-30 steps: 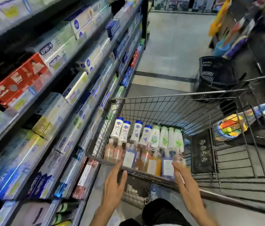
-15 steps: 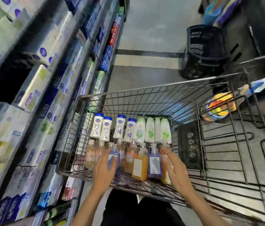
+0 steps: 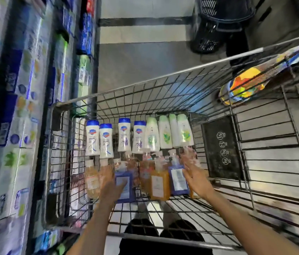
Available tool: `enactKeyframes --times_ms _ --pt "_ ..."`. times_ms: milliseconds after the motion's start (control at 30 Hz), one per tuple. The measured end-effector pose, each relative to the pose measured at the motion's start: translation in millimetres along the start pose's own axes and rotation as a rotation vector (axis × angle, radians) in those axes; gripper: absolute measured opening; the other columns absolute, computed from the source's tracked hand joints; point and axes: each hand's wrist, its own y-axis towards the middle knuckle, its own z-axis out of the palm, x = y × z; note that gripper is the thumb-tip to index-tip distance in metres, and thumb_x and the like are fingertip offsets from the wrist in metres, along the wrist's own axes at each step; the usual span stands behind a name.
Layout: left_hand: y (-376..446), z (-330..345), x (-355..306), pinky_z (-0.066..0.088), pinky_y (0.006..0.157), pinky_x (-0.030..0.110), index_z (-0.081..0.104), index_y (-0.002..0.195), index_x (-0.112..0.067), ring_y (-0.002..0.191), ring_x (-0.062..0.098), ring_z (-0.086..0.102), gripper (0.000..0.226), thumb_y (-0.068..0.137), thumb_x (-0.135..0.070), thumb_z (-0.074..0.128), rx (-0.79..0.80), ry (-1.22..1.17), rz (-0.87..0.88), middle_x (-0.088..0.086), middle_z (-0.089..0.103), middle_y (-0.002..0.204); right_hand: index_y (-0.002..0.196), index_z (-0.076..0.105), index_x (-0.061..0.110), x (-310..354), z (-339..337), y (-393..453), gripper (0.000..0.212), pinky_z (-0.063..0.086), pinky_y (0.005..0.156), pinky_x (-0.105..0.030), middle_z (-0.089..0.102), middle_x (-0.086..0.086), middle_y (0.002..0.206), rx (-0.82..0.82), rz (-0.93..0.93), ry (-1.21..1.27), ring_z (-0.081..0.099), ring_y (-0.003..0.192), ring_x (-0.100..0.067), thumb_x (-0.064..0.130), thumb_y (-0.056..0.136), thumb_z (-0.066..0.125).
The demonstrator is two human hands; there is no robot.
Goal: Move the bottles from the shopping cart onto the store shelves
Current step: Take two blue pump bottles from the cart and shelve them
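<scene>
A: Where are the bottles?

B: All inside the shopping cart (image 3: pixel 145 85), none on the store shelves (image 3: pixel 25 107) that run along the left. The far row lies flat: 4 white bottles with blue caps (image 3: pixel 106 140), then 4 white bottles with green leaf labels (image 3: pixel 165 133) just to their right, packed side by side.

A: And the nearer row?

B: Pump bottles standing upright. From the left: a pale amber bottle (image 3: pixel 90 181), a blue bottle (image 3: pixel 124 183), a reddish one (image 3: pixel 145 173) behind, an orange bottle (image 3: pixel 158 183), and another blue pump bottle (image 3: pixel 177 179).

A: What are the hands doing?

B: Both reach into the cart over its near edge. The left hand (image 3: pixel 109 183) sits between the pale amber bottle and the blue bottle, fingers spread; its grip is released, not closed around either. The right hand (image 3: pixel 194 175) is just beside the blue pump bottle, on its right side, palm toward it, fingers extended. Motion blur smears the fingertips, so I cannot tell whether it touches the bottle, but the grip is slack and wraps nothing.

A: Anything else around?

B: A dark plastic basket (image 3: pixel 218 24) stands on the floor (image 3: pixel 141 57) beyond the cart, and a colourful packet (image 3: pixel 246 85) lies against the cart's right side. The shelves carry boxed goods, blurred.
</scene>
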Motion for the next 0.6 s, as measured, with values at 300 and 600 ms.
enactKeyframes --times_ms 300,600 --pt "21 25 10 0.052 0.078 0.042 0.049 0.119 0.006 0.096 0.033 0.061 0.065 0.073 -0.028 0.081 0.069 -0.092 -0.191 0.028 0.056 0.122 0.116 0.052 0.008 -12 37 35 0.032 0.038 0.074 -0.025 0.062 -0.013 0.106 -0.047 0.248 0.005 0.06 0.101 -0.031 0.016 0.088 0.063" --pt "15 15 -3 0.048 0.077 0.032 0.056 0.116 -0.005 0.09 0.022 0.059 0.06 0.068 -0.029 0.084 0.024 -0.031 -0.178 0.013 0.064 0.114 0.132 0.037 0.017 -10 61 52 0.075 0.024 0.107 -0.039 0.045 -0.007 0.136 -0.05 0.471 -0.171 0.036 0.131 -0.025 0.041 0.073 0.078"
